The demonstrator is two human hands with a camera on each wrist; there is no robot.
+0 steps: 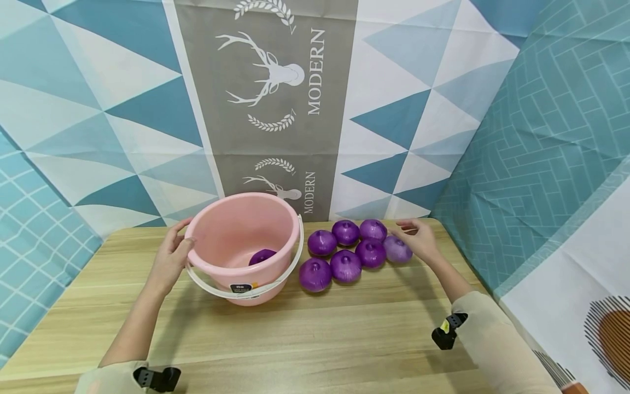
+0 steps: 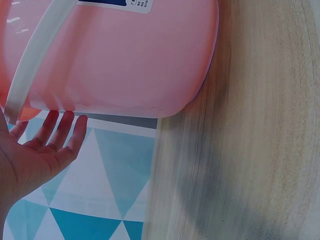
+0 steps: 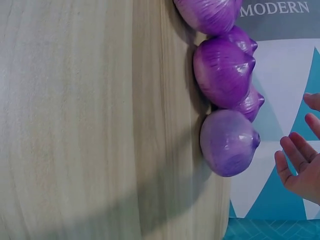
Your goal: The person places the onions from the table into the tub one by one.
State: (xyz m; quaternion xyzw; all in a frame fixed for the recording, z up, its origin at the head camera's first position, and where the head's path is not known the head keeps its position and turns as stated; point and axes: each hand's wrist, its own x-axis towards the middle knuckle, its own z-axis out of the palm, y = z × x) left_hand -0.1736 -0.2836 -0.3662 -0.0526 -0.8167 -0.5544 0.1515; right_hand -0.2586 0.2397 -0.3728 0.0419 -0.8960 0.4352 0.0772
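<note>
My left hand (image 1: 169,254) holds the near-left rim of a pink bucket (image 1: 231,230). In the left wrist view several fingers (image 2: 64,131) of it lie against the bucket's outer wall (image 2: 130,65). One purple onion (image 1: 262,256) rests inside the bucket. My right hand (image 1: 415,238) hovers by a paler purple onion (image 1: 398,250) at the right end of a cluster. Its loosely bent fingers (image 3: 300,150) stand apart from that onion (image 3: 229,142) in the right wrist view, holding nothing. Several darker onions (image 1: 346,266) sit close together between the bucket and my right hand.
A white handle (image 1: 231,296) hangs down across the bucket's front. Bucket and onions stand on a wooden table (image 1: 305,345), near its back edge. Patterned cloth (image 1: 266,137) hangs right behind that edge, and teal cloth (image 1: 531,164) is on the right.
</note>
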